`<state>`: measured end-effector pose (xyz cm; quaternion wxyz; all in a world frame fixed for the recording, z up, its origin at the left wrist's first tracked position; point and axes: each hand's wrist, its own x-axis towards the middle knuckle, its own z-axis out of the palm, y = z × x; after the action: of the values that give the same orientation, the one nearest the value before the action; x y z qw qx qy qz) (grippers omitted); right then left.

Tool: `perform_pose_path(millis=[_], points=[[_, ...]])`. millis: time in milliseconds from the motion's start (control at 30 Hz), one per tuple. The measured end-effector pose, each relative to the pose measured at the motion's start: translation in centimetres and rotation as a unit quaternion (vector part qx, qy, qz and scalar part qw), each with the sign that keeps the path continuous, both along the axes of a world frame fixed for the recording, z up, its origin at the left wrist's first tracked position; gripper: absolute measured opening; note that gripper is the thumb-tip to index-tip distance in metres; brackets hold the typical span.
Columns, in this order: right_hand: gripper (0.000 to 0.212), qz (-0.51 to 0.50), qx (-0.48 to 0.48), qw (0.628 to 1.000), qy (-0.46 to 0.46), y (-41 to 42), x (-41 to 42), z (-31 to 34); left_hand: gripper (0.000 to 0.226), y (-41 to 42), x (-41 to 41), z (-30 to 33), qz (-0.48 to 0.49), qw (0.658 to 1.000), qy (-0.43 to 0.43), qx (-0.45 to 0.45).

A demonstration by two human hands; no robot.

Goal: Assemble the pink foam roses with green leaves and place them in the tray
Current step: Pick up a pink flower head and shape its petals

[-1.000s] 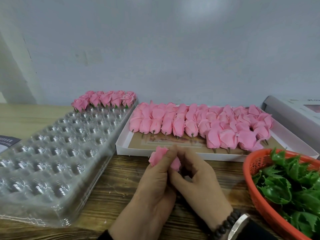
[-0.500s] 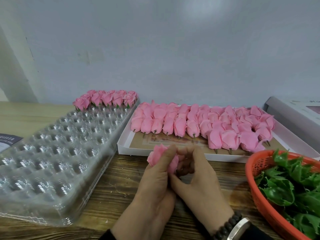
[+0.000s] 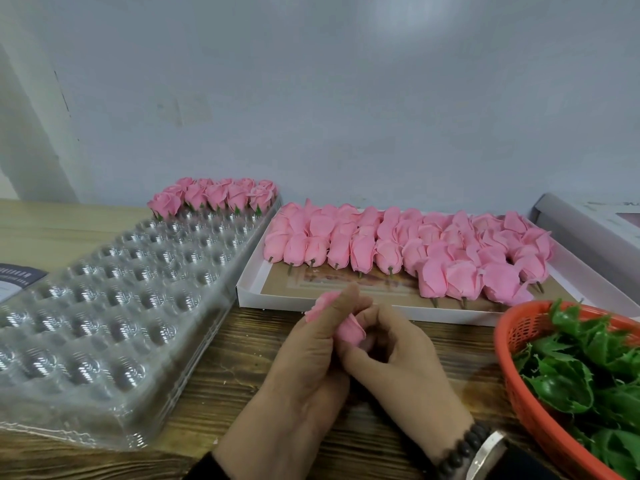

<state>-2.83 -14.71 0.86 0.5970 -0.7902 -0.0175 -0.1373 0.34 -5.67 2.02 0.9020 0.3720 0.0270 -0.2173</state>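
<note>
**Rose turned between both hands above the counter**

Since the earlier frames the pink foam rose [image 3: 348,329] has tilted, its bud now pointing up and left, and the right fingers have curled in tighter beneath it. The left hand [image 3: 311,344] grips the rose, thumb laid along the petals. The right hand [image 3: 401,355] pinches at the rose's base, though what it holds there is hidden. Both hands are just above the wooden counter [image 3: 221,372].

To the left lies the clear plastic tray [image 3: 104,306], with finished roses [image 3: 214,197] standing in its far rows. Behind the hands, a white box [image 3: 249,289] holds rows of unassembled rose heads [image 3: 398,244]. At right, an orange basket [image 3: 519,393] holds green leaves [image 3: 581,362].
</note>
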Motion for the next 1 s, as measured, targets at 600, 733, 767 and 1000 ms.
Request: perform_pose_path(millis=[600, 733, 767, 1000], points=[[0.029, 0.008, -0.067, 0.995, -0.073, 0.6, -0.6, 0.0, 0.026, 0.8, 0.6, 0.3, 0.155, 0.979, -0.079, 0.107], [0.026, -0.010, -0.044, 0.996, -0.078, 0.5, -0.2, -0.2, 0.034, 0.7, 0.4, 0.3, 0.172, 0.944, -0.176, 0.218], [0.026, -0.010, -0.039, 0.996, -0.075, 0.5, -0.1, -0.1, 0.038, 0.6, 0.2, 0.4, 0.167, 0.936, -0.200, 0.238], [0.044, 0.056, 0.010, 0.998, -0.020, 0.4, -0.2, 0.4, 0.081, 0.7, -0.1, 0.3, 0.091, 0.898, -0.264, 0.339]])
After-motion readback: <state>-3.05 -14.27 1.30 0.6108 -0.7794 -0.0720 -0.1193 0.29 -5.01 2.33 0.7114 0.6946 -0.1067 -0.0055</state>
